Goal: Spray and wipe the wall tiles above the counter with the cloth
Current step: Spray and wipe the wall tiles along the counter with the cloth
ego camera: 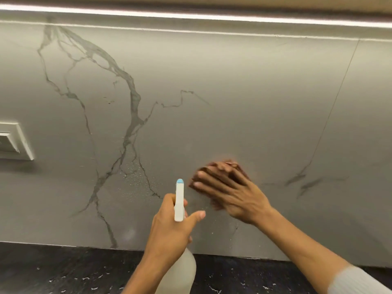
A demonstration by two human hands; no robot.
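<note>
In the head view, the right hand point(231, 194) presses the brown cloth point(214, 172) flat against the wall tiles point(233, 102) low near the counter's point(63, 270) back edge, the left hand point(169, 225) is closed around the spray bottle point(179, 200), and droplets point(135, 179) to the left remain unwiped.

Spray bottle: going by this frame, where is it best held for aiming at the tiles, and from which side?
Probably at the narrow neck just under the white spray head, coming from behind, as the left hand does. The spray bottle stands upright with its blue-tipped nozzle facing the wall, so a rear grip keeps the nozzle unobstructed.
</note>
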